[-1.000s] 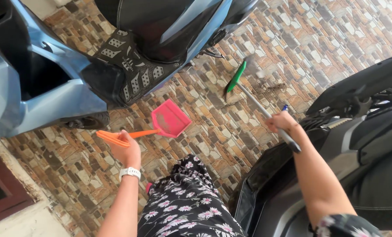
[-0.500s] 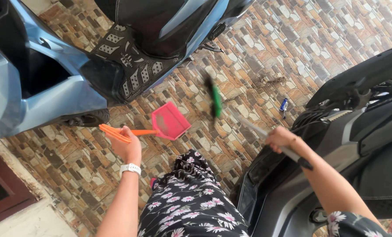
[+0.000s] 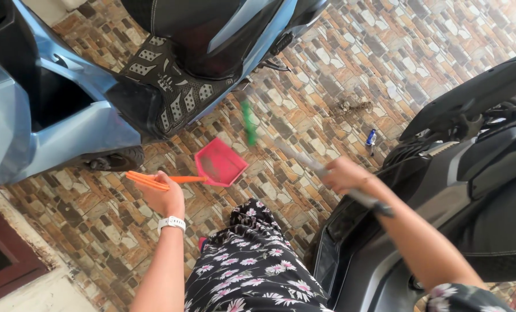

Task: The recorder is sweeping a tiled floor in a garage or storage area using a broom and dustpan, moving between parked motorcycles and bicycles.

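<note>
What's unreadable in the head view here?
- Broom head: motion-blurred, bristles indistinct.
- Right hand: blurred, grip on the broom handle unclear.
- Small blue item on the floor: too small to identify.
- Debris: too small to identify.
- Blue scooter and black scooter: cut off by frame edges.
- Left hand: its back hides the fingers on the dustpan handle.

- left hand (image 3: pixel 164 196): bare, white band with a small white square face on the wrist, forearm uncovered
- right hand (image 3: pixel 343 174): blurred, thin bracelet or band at the wrist, hard to make out
- right arm: bare up to a short sleeve edge, black with white-pink flowers
- lap: black garment, white daisy-like flowers with pink and yellow centres, loose folds
</note>
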